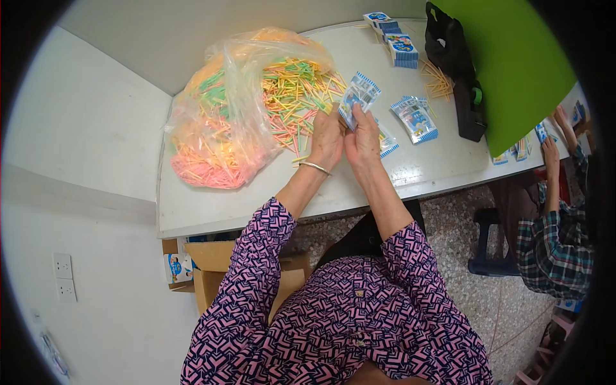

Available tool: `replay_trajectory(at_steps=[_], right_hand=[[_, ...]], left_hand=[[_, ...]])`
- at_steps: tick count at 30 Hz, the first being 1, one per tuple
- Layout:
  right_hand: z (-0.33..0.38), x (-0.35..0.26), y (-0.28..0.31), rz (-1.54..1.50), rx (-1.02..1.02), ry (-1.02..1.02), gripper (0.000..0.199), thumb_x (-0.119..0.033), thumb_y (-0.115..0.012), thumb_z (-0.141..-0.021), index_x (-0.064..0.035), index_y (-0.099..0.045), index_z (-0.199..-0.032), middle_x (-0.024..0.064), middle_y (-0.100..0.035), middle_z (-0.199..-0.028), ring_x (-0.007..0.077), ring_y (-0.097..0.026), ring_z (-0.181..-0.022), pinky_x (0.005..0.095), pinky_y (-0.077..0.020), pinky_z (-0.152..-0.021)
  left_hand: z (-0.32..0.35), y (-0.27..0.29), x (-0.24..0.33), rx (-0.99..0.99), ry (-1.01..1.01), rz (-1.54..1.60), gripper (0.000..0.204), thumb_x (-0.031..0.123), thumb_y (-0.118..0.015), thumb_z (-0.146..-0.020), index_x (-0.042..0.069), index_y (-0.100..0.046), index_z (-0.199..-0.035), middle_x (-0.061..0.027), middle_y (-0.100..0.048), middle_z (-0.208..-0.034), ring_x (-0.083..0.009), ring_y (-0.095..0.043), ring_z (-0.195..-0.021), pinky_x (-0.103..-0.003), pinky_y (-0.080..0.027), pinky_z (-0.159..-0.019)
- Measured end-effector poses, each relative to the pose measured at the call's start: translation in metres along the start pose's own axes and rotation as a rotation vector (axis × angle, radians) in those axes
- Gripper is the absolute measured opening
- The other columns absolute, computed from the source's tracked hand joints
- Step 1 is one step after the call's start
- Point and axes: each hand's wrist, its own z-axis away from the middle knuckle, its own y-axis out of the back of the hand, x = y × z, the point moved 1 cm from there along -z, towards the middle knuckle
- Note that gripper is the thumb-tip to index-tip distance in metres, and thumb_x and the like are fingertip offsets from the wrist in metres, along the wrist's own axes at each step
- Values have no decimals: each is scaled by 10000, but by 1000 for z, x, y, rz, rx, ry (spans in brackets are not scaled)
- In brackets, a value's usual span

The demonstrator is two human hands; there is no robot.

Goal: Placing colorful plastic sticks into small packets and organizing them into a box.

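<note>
your right hand pinches the blue-and-white packet, right of the colored sticks. your left hand is curled close by; i can't tell what it holds. if your right fingers get loose, the packet might drop onto the table.

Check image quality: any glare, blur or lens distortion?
Head view: black vignette at the rim, and the table edge looks curved; pale glare on the tabletop near the right forearm; highlights on the clear plastic bag; held packet has a clear outline but soft fine print; co-worker's plaid sleeve darkens toward the right rim.
</note>
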Motion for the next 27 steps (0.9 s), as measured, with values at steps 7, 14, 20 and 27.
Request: replay_trajectory(at_steps=[7,14,20,27], right_hand=[[-13,-46,16,163,-112,96,240,-148,-637,-867,-2,-585,-1051,55,-636,-979,116,-595,-869,285,-478,-803],[6,-78,30,335,-247,22,178,-118,-611,-881,-36,-612,-1039,16,-644,-982,75,-597,-880,239,-478,-815],[24,-94,35,447,-256,2,187,-124,-613,-881,-29,-612,-1041,20,-644,-979,59,-589,-882,222,-472,-794],[31,-101,41,689,-288,-9,143,-165,-644,-860,-27,-653,-895,-26,-618,-813,18,-506,-705,183,-387,-674]], left_hand=[[-10,22,18,-159,71,-10,181,145,-470,-951,-28,-524,-947,-153,-592,-960,-231,-610,-862,-351,-510,-750],[10,20,38,-205,149,-194,249,205,-505,-942,-36,-560,-969,-154,-618,-961,-245,-638,-872,-336,-520,-761],[45,16,37,-330,103,-574,311,260,-533,-933,-43,-596,-965,-117,-644,-942,-191,-639,-873,-306,-507,-784],[24,23,50,-363,15,-485,362,287,-471,-961,-53,-596,-957,-131,-648,-926,-209,-644,-879,-316,-508,-784]])
